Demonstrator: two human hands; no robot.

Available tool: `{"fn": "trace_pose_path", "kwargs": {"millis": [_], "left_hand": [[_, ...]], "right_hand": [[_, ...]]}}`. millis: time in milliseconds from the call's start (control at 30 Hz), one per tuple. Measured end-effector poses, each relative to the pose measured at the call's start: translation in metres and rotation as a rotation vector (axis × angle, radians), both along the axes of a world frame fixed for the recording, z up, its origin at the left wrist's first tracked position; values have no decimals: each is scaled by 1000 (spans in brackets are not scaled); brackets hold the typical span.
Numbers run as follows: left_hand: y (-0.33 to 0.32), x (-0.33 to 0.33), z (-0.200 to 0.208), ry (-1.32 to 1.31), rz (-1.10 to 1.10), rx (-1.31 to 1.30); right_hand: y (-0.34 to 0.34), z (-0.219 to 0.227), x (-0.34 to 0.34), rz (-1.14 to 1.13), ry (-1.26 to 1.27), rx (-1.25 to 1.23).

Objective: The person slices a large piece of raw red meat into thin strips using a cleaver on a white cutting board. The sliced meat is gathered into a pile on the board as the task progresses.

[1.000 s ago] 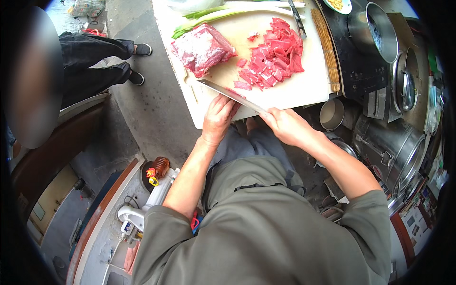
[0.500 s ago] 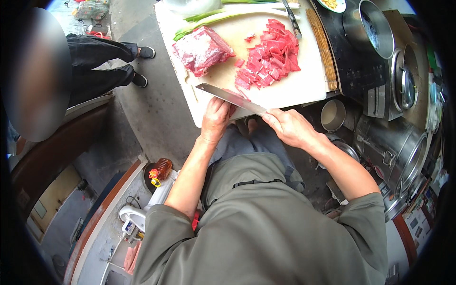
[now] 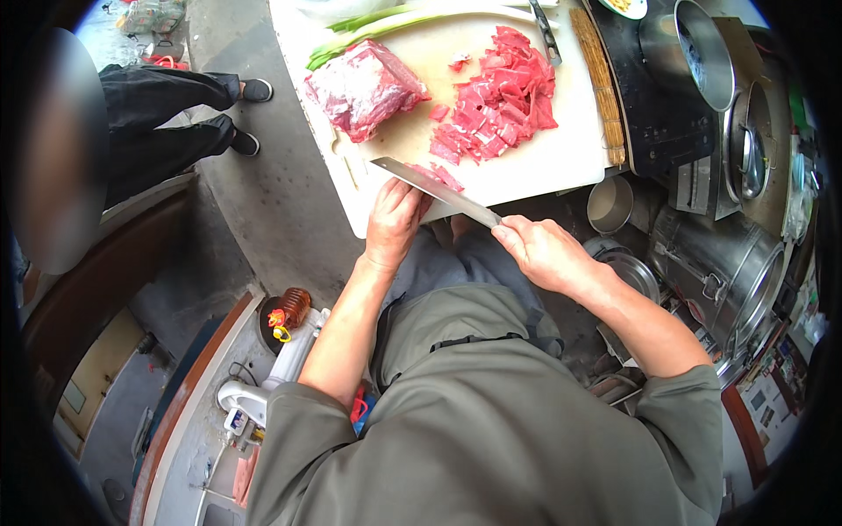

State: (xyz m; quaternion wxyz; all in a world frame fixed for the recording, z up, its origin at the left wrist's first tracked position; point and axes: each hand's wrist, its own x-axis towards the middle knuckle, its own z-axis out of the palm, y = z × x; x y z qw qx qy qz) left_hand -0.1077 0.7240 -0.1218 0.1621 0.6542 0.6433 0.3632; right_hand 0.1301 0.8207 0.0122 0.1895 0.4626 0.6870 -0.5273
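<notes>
My right hand (image 3: 545, 252) grips the handle of a long knife (image 3: 443, 193). Its broad blade slants up to the left across the near part of the white cutting board (image 3: 535, 180). Against the blade's near side, my left hand (image 3: 393, 223) has its fingers curled down on a piece of red meat, mostly hidden by the hand and blade. A few thin meat slices (image 3: 445, 176) lie just past the blade. Farther back on the board rest a large marbled chunk of meat (image 3: 364, 90) and a heap of red meat slices (image 3: 502, 101).
Green onions (image 3: 386, 28) and a second knife (image 3: 545, 35) lie at the board's far side. To the right are a bundle of brown sticks (image 3: 599, 88), a steel pot (image 3: 693, 53) and more pots. A person in dark trousers (image 3: 167, 96) is at left.
The blade has shifted slightly right and towards me, and more of the slices beyond it show. My left hand keeps its place at the board's near edge. The whole view has shifted a little.
</notes>
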Motion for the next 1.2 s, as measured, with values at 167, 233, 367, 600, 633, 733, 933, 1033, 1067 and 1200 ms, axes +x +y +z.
{"fn": "trace_pose_path", "kwargs": {"millis": [167,233,367,600,633,733,933,1033,1067,1200], "left_hand": [[1,-4,-2,-18,-23,-11],[1,-5,-3,-28,-31,-13],[0,-6,-4,-24,-43,-6],[0,-6,0,-39,-54,-14],[1,-7,3,-28,-60,-7],[2,-5,8,26,-85,48],[-11,-7,25,178,-140,-90],[-17,-7,26,152,-74,-169],[-18,-7,24,133,-41,-187],[-15,-4,16,54,19,-282]], "right_hand": [[-6,-5,-8,-42,12,-35],[-11,-8,-9,-70,23,-17],[-17,-19,-16,-96,27,-14],[-22,-63,-18,-68,178,162],[-17,-61,-19,-62,199,158],[0,-56,-8,-58,236,187],[14,-42,19,-47,195,412],[6,-34,22,-145,305,506],[3,-32,23,-186,304,492],[-6,-30,26,-360,326,494]]}}
